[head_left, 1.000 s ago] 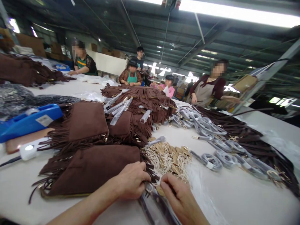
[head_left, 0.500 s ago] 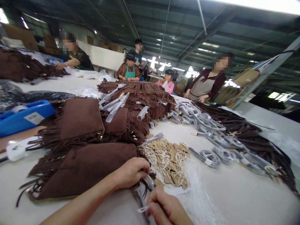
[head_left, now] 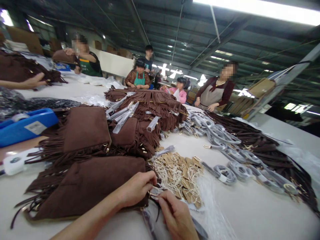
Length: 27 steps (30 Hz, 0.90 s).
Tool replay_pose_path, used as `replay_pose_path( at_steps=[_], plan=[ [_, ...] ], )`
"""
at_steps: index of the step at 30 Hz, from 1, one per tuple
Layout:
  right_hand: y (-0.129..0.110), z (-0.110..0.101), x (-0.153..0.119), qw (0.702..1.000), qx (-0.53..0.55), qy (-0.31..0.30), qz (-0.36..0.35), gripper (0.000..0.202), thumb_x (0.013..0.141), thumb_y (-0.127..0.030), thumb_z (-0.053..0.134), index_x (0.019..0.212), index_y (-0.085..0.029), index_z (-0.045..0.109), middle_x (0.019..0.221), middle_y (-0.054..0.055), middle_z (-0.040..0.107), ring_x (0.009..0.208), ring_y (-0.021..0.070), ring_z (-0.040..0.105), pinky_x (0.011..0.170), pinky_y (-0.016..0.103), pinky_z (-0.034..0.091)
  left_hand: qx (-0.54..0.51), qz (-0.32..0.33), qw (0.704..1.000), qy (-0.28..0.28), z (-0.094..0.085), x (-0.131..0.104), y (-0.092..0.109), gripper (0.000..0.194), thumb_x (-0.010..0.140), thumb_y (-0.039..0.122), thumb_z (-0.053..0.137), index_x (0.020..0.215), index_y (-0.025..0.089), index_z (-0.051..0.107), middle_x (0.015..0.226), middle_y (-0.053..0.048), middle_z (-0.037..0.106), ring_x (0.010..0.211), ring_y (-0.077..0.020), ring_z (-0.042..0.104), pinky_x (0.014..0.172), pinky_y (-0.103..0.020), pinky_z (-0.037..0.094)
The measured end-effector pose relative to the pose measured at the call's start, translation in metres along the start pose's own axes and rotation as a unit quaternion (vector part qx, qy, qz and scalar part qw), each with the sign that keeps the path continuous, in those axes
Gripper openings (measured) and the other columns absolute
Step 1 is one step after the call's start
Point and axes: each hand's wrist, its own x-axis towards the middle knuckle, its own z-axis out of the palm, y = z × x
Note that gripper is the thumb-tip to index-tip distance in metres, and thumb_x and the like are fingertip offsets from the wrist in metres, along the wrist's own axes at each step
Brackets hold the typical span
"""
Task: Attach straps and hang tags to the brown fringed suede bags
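A brown fringed bag (head_left: 92, 186) lies in front of me on the white table. At its right end my left hand (head_left: 138, 186) has its fingers closed on the bag's corner, by the metal hardware. My right hand (head_left: 176, 213) pinches a thin white loop (head_left: 153, 196) close to the left fingertips. A plastic-wrapped strap (head_left: 149, 221) hangs down between the hands. Just beyond them is a heap of brown paper tags (head_left: 183, 173) with white strings.
More fringed bags (head_left: 86, 128) are piled behind. A blue tape dispenser (head_left: 37, 125) stands at the left. Wrapped straps (head_left: 225, 173) and dark straps (head_left: 250, 133) lie to the right. Several people work around, and another person's hand (head_left: 36, 81) reaches in at the left.
My right hand has moved up to my left fingertips with the white loop. Another person's hand has come in at the left, and the person at the back left has lifted a brown bag.
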Motion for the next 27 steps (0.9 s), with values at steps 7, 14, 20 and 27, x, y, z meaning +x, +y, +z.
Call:
replay_pose_path(
  at_steps=[7, 14, 20, 27],
  plan=[
    [0.004, 0.006, 0.009, 0.999, 0.027, 0.038, -0.014, 0.024, 0.095, -0.033, 0.051, 0.083, -0.021, 0.067, 0.077, 0.001, 0.068, 0.072, 0.0185, 0.061, 0.066, 0.023, 0.044, -0.057, -0.005, 0.998, 0.005, -0.002, -0.001, -0.002, 0.011, 0.079, 0.012, 0.044, 0.08, 0.02, 0.052, 0.077, 0.002, 0.057, 0.075, -0.0151, 0.05, 0.07, -0.023, 0.038],
    [0.011, 0.013, 0.01, 0.987, 0.132, 0.046, 0.079, 0.035, 0.094, -0.05, 0.053, 0.078, -0.02, 0.063, 0.073, 0.0, 0.061, 0.069, 0.0182, 0.054, 0.063, 0.023, 0.042, -0.09, -0.032, 0.995, 0.003, -0.003, 0.005, -0.011, 0.013, 0.072, 0.01, 0.043, 0.078, 0.019, 0.05, 0.075, 0.002, 0.053, 0.074, -0.0152, 0.047, 0.068, -0.024, 0.038],
    [0.004, 0.019, 0.013, 0.983, 0.146, 0.074, 0.084, 0.04, 0.091, -0.054, 0.056, 0.074, -0.02, 0.064, 0.067, -0.001, 0.057, 0.064, 0.0173, 0.05, 0.058, 0.024, 0.039, -0.114, -0.048, 0.992, -0.001, -0.002, 0.007, -0.014, 0.015, 0.071, 0.01, 0.04, 0.078, 0.021, 0.047, 0.068, 0.005, 0.047, 0.068, -0.0149, 0.045, 0.064, -0.024, 0.038],
    [-0.002, 0.024, 0.017, 0.978, 0.162, 0.095, 0.093, 0.04, 0.091, -0.055, 0.057, 0.074, -0.02, 0.065, 0.069, 0.0, 0.061, 0.068, 0.0186, 0.054, 0.064, 0.024, 0.042, -0.12, -0.055, 0.991, 0.007, -0.003, 0.005, -0.015, 0.016, 0.072, 0.008, 0.041, 0.078, 0.02, 0.049, 0.072, 0.004, 0.049, 0.072, -0.0149, 0.046, 0.066, -0.023, 0.038]
  ],
)
